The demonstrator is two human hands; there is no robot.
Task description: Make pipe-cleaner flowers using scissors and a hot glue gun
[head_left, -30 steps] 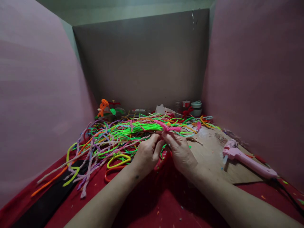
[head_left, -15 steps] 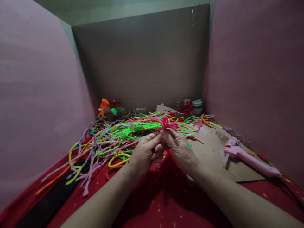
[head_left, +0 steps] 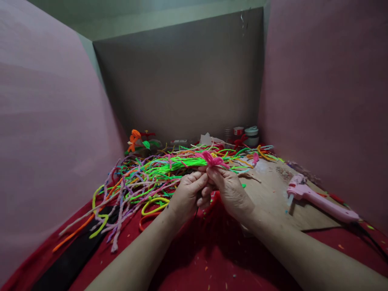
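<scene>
A pink pipe-cleaner flower (head_left: 212, 160) with looped petals shows just above my fingertips. My right hand (head_left: 227, 186) pinches it at its base, thumb and forefinger pressed together. My left hand (head_left: 191, 190) is closed against the right, its thumb and fingertips meeting at the flower's underside; the part between the fingers is hidden. Both hands are raised in front of a spread heap of coloured pipe cleaners (head_left: 178, 163), with bright green ones directly behind.
A pink hot glue gun (head_left: 321, 202) lies on a brown cardboard sheet (head_left: 273, 202) at right, its cord trailing off. An orange pipe-cleaner flower (head_left: 134, 139) and a lidded jar (head_left: 251, 136) stand at the back. Red cloth (head_left: 194, 262) covers the table. Pink panels rise on both sides.
The pink flower has tilted and turned between my fingers, its petals now lower and flatter. Both hands keep nearly the same place; the view has shifted slightly.
</scene>
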